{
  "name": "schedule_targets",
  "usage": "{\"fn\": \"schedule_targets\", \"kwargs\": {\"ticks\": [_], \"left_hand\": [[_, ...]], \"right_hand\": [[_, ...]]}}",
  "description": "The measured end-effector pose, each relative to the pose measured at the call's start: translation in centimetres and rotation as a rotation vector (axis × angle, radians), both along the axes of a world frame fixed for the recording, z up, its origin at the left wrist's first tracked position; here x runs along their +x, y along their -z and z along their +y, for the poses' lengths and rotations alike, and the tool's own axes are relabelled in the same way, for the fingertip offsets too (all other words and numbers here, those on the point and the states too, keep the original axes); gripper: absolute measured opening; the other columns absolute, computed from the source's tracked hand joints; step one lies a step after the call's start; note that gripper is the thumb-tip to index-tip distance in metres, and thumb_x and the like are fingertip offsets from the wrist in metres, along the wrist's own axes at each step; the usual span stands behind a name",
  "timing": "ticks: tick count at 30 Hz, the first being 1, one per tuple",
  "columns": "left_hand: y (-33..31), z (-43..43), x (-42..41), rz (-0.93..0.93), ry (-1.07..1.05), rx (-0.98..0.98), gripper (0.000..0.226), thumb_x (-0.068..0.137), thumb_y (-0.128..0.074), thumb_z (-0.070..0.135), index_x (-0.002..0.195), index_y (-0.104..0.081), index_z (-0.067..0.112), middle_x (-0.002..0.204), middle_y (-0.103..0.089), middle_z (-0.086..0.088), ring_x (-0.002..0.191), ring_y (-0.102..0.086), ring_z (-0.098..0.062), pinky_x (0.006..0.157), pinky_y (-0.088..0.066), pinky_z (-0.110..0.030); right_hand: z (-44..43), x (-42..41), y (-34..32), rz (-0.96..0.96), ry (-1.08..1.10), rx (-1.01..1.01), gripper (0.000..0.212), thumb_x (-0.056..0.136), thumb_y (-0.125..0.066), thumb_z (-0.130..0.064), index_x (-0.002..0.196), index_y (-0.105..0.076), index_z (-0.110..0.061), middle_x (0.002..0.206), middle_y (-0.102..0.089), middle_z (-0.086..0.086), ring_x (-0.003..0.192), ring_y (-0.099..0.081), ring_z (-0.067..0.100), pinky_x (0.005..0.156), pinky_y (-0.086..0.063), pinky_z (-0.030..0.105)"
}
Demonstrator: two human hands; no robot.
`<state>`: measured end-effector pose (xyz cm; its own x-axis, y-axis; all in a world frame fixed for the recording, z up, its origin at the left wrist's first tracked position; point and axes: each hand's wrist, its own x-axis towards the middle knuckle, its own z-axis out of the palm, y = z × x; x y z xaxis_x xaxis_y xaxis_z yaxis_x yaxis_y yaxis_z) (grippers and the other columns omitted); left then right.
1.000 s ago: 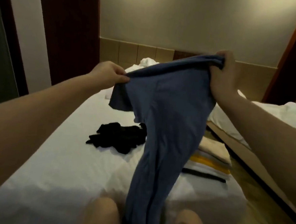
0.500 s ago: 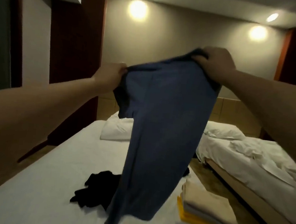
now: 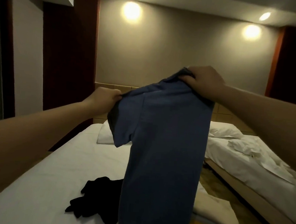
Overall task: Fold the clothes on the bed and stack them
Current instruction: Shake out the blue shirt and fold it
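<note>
The single head view looks from the near end of the bed (image 3: 33, 182) along its length toward the pillow (image 3: 104, 135) at the far edge and the back wall (image 3: 165, 52), pitched slightly down. The left hand (image 3: 106, 98), the right hand (image 3: 205, 82) and the blue shirt (image 3: 162, 147) they grip sit close to the lens. A second bed (image 3: 245, 162) lies at the right.

Ceiling spotlights (image 3: 264, 16) throw pools on the beige wall (image 3: 183, 53) between dark red panels (image 3: 67, 53). Right of the bed (image 3: 51, 175), across wooden floor (image 3: 210, 184), stands a second bed (image 3: 232, 152) with rumpled sheets.
</note>
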<state>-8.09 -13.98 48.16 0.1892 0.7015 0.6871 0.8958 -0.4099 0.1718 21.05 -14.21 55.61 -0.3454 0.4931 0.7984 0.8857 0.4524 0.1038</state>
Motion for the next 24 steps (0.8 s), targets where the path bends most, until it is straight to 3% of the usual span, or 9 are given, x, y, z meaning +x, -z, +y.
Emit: {"fn": "schedule_targets", "kwargs": {"ticks": [3, 6, 9, 11, 14, 17, 20, 22, 24], "left_hand": [[0.5, -0.3, 0.1, -0.040, 0.030, -0.088, 0.027, 0.100, -0.038, 0.022, 0.095, -0.059, 0.007, 0.081, -0.054, -0.007, 0.077, -0.054, -0.026, 0.068, -0.042, -0.033], [0.4, -1.0, 0.0, -0.178, 0.123, -0.302, 0.020, 0.097, -0.045, 0.023, 0.084, -0.058, 0.016, 0.080, -0.058, -0.009, 0.078, -0.057, -0.025, 0.066, -0.048, -0.030], [0.7, -1.2, -0.6, -0.256, 0.218, -0.510, 0.015, 0.093, -0.052, 0.021, 0.086, -0.062, 0.012, 0.087, -0.061, -0.012, 0.084, -0.061, -0.025, 0.078, -0.052, -0.033], [1.1, -0.7, -1.2, -0.342, 0.293, -0.658, 0.016, 0.087, -0.056, 0.022, 0.091, -0.063, 0.009, 0.089, -0.064, -0.011, 0.085, -0.063, -0.022, 0.080, -0.054, -0.031], [2.4, 1.3, -1.8, -0.308, 0.266, -0.802, 0.024, 0.073, -0.065, 0.024, 0.092, -0.066, 0.010, 0.085, -0.069, -0.003, 0.084, -0.066, -0.019, 0.069, -0.057, -0.022], [4.8, 5.4, -1.3, -0.275, 0.146, -0.720, 0.009, 0.081, -0.068, 0.016, 0.088, -0.065, 0.013, 0.090, -0.067, -0.007, 0.088, -0.065, -0.020, 0.068, -0.056, -0.022], [7.0, 10.4, -0.6, -0.307, -0.010, -0.450, 0.006, 0.083, -0.068, 0.017, 0.087, -0.065, 0.013, 0.083, -0.062, -0.006, 0.085, -0.061, -0.024, 0.069, -0.049, -0.027], [6.5, 13.2, -0.3, -0.310, -0.052, -0.297, 0.008, 0.083, -0.068, 0.017, 0.088, -0.065, 0.012, 0.078, -0.059, -0.003, 0.083, -0.059, -0.024, 0.070, -0.047, -0.030], [4.6, 15.1, -0.3, -0.320, -0.037, -0.196, 0.006, 0.082, -0.069, 0.017, 0.085, -0.064, 0.014, 0.078, -0.059, -0.003, 0.082, -0.058, -0.025, 0.070, -0.047, -0.033]], "right_hand": [[-0.6, 0.4, 0.1, 0.112, -0.013, -0.096, 0.040, 0.096, -0.044, -0.044, 0.114, -0.062, -0.014, 0.110, -0.064, 0.011, 0.095, -0.057, 0.027, 0.076, -0.038, 0.030], [-1.9, 0.8, 0.3, 0.253, -0.071, -0.684, 0.045, 0.086, -0.053, -0.053, 0.106, -0.064, -0.014, 0.101, -0.066, 0.004, 0.084, -0.061, 0.019, 0.069, -0.045, 0.027], [-2.1, 2.1, 0.9, 0.255, -0.130, -0.983, 0.076, 0.042, -0.075, -0.073, 0.095, -0.066, -0.018, 0.091, -0.073, 0.002, 0.078, -0.070, 0.017, 0.059, -0.053, 0.024], [-1.1, 2.9, 1.5, 0.234, -0.159, -1.076, 0.091, 0.021, -0.084, -0.067, 0.096, -0.067, -0.017, 0.088, -0.074, -0.001, 0.077, -0.071, 0.014, 0.057, -0.054, 0.024], [1.3, 3.1, 3.1, 0.251, -0.139, -1.179, 0.063, 0.051, -0.085, -0.047, 0.104, -0.066, -0.018, 0.100, -0.073, 0.000, 0.094, -0.069, 0.019, 0.076, -0.056, 0.033], [5.2, 2.3, 5.6, 0.371, -0.134, -1.039, 0.037, 0.075, -0.076, -0.030, 0.108, -0.067, -0.016, 0.107, -0.070, 0.002, 0.100, -0.066, 0.020, 0.091, -0.052, 0.037], [10.0, 1.1, 7.6, 0.388, -0.096, -0.712, 0.020, 0.080, -0.072, -0.030, 0.093, -0.067, -0.015, 0.089, -0.066, -0.001, 0.092, -0.063, 0.019, 0.075, -0.049, 0.027], [12.6, 0.7, 7.2, 0.390, -0.071, -0.537, 0.018, 0.082, -0.069, -0.033, 0.091, -0.066, -0.018, 0.088, -0.064, -0.001, 0.089, -0.059, 0.020, 0.071, -0.042, 0.027], [14.4, 0.5, 5.4, 0.376, -0.045, -0.400, 0.027, 0.084, -0.067, -0.035, 0.102, -0.067, -0.016, 0.099, -0.066, 0.003, 0.092, -0.058, 0.021, 0.077, -0.041, 0.029]]}}
